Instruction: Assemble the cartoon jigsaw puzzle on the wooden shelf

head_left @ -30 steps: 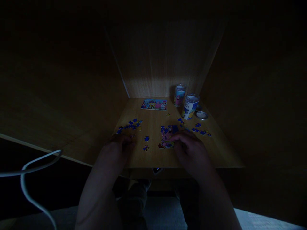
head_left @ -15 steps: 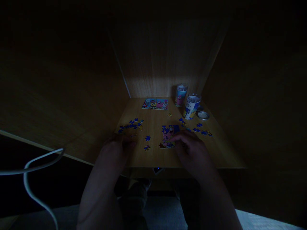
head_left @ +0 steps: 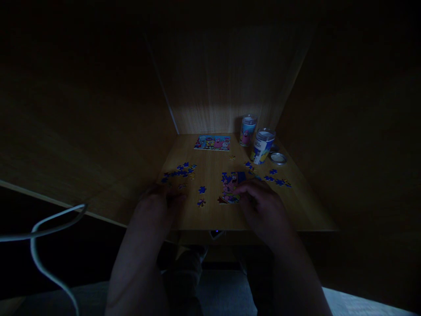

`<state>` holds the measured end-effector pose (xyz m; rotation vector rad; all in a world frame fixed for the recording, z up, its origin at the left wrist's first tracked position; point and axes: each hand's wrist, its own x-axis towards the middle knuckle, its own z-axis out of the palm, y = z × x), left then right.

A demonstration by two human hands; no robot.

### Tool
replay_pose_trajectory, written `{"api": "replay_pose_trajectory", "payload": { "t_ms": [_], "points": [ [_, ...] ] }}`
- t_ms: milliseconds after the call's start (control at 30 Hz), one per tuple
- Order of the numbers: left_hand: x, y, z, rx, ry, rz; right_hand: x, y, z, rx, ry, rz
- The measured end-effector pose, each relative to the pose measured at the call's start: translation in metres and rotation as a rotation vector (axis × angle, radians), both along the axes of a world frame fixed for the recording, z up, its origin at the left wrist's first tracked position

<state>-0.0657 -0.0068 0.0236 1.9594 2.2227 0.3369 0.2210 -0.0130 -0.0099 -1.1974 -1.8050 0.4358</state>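
Observation:
The scene is very dark. A partly joined jigsaw patch (head_left: 230, 187), pink and blue, lies on the wooden desk (head_left: 213, 215). My right hand (head_left: 259, 204) rests on the patch's right edge, its fingers curled and pressed down on the pieces. My left hand (head_left: 161, 204) lies near the desk's left front edge, fingers bent, beside a small loose piece (head_left: 200, 202). Whether either hand holds a piece is too dark to make out. More blue loose pieces (head_left: 179, 171) are scattered at the left and further blue pieces (head_left: 276, 180) at the right.
A finished picture puzzle (head_left: 212, 143) lies at the back. Two printed cans (head_left: 247, 130) (head_left: 262, 145) stand at the back right with a round lid (head_left: 278, 158) beside them. Wooden walls close in the desk on three sides. A white cable (head_left: 42, 245) hangs at the left.
Almost nothing differs. My right hand's fingers have shifted slightly on the joined patch; my left hand stays in place.

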Motion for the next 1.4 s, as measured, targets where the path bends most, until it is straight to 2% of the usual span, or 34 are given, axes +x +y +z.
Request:
{"api": "replay_pose_trajectory", "payload": {
  "t_ms": [267, 467, 600, 700, 833, 1400],
  "points": [
    [0.008, 0.000, 0.007, 0.025, -0.176, -0.012, 0.000, 0.000, -0.002, -0.012, 0.001, 0.002],
    [0.033, -0.002, 0.006, 0.069, -0.444, -0.120, 0.000, 0.000, -0.001, -0.004, -0.007, 0.007],
    [0.052, -0.001, 0.001, 0.034, -0.573, -0.255, 0.000, 0.000, -0.002, -0.013, -0.013, 0.011],
    [0.058, -0.001, -0.003, 0.024, -0.554, -0.335, 0.000, 0.001, -0.002, -0.013, 0.001, 0.021],
    [0.059, 0.000, -0.004, 0.042, -0.516, -0.370, -0.001, 0.000, -0.001, -0.024, 0.007, 0.031],
    [0.056, 0.000, -0.005, 0.112, -0.453, -0.404, -0.001, 0.001, -0.003, -0.025, 0.006, 0.022]
  ]
}}
